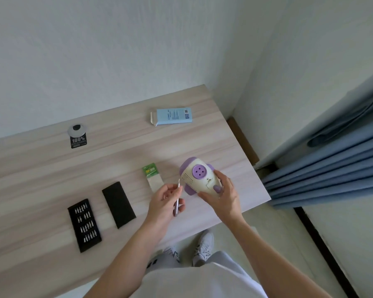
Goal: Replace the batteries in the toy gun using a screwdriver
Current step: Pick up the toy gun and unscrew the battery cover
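While the right hand (221,195) curls round the toy gun (197,176) at the right end of the table (52,179) and the left hand (165,201) pinches the slim screwdriver (177,200), the toy looks a light, rigid, smooth plastic shell, best gripped round its body.

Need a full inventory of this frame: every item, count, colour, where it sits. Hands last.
toy gun: 1, cream and purple, right part of table
screwdriver: 1, slim, silvery, tip towards toy gun
battery pack: 1, green and white, left of toy gun
black cover: 1, black, left of battery pack
bit tray: 1, black with silvery bits, near left
blue box: 1, light blue, far side
tag: 1, black, printed 100%, far left
table: 1, pale wood
curtain: 1, blue, right
shoes: 2, grey, floor
left hand: 1, pinches screwdriver
right hand: 1, grips toy gun
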`<state>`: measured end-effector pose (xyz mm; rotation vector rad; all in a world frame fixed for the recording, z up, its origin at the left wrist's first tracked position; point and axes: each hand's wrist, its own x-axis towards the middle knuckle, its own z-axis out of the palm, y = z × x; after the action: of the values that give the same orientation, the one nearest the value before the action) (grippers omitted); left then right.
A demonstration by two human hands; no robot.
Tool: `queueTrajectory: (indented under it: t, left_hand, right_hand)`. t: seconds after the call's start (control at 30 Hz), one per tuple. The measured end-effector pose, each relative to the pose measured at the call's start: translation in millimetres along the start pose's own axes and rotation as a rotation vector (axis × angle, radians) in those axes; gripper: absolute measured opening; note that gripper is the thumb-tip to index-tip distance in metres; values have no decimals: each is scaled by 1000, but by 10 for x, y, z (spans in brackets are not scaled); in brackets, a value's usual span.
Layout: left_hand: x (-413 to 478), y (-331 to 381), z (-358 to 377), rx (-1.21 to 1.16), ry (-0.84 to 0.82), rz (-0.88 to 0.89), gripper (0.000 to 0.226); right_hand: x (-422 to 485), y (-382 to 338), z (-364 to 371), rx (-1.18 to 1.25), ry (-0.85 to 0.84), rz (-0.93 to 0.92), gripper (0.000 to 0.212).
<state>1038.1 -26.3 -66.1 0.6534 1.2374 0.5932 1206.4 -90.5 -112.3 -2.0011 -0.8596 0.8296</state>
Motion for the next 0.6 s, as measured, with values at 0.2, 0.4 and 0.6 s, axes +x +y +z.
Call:
queueTrajectory:
  t: [0.2, 0.4, 0.6]
  left_hand:
    - [5, 45, 91, -25, -34, -31, 13]
    - [-6, 87, 131, -128, -82, -95, 17]
    - [8, 55, 168, -177, -117, -104, 19]
  right_hand:
    - [-42, -31, 75, -32, 33, 15, 75]
    - [-76, -30, 63, -18, 36, 41, 78]
    - [-168, -31, -92, -73, 4, 2, 85]
